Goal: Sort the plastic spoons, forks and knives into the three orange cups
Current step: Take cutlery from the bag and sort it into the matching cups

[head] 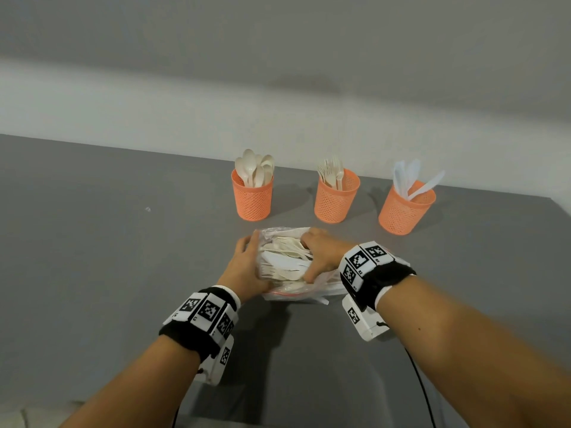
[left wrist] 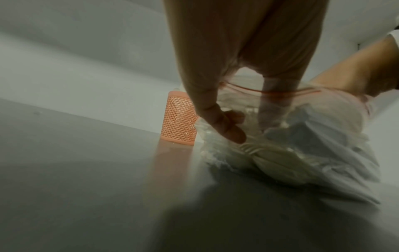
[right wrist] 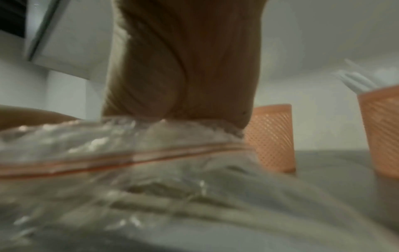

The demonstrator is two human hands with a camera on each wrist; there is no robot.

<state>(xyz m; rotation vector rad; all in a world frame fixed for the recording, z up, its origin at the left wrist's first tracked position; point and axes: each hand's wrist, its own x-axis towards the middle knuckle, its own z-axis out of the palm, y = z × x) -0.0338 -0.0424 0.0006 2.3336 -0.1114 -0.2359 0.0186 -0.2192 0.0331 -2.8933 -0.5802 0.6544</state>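
Your two hands are gripping one clear bag [head: 287, 264] of cutlery on the bench [head: 123, 257]: left hand [head: 247, 267] clasping its side, right hand [head: 318, 254] reaching inside. Beyond your grip are standing three orange cups [head: 336, 196].
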